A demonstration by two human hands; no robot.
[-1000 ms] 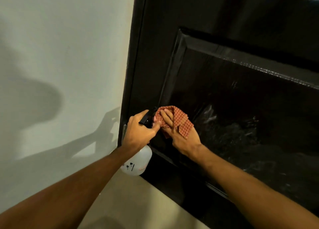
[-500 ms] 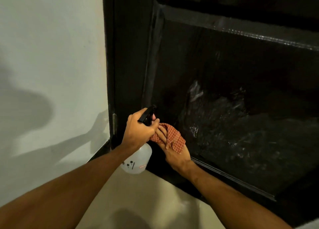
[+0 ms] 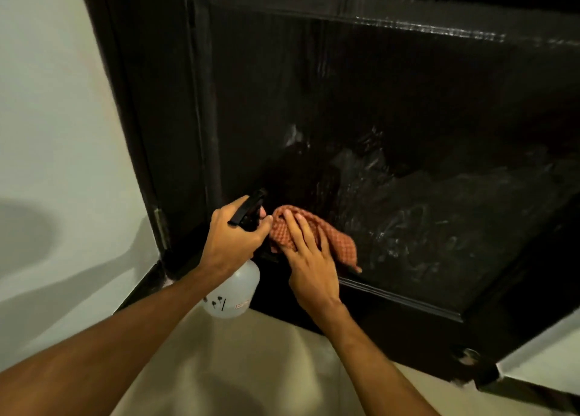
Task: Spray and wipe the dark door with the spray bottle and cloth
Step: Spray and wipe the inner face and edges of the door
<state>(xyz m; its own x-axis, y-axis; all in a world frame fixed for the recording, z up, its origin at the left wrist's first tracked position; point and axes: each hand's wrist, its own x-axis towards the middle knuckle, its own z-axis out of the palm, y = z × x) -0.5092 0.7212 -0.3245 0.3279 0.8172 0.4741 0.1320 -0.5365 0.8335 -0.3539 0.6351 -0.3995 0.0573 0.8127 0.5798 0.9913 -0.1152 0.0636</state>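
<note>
Pale beige floor, shadowed near, dark door standing at its edge

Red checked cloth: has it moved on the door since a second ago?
Yes. The red checked cloth under the right hand has slid down the dark door's recessed panel, toward its bottom moulding.

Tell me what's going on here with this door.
A person is cleaning a dark door. The left hand grips a spray bottle by its trigger head. The right hand presses a red checked cloth flat against the lower panel, with wet streaks showing to its right.
</note>
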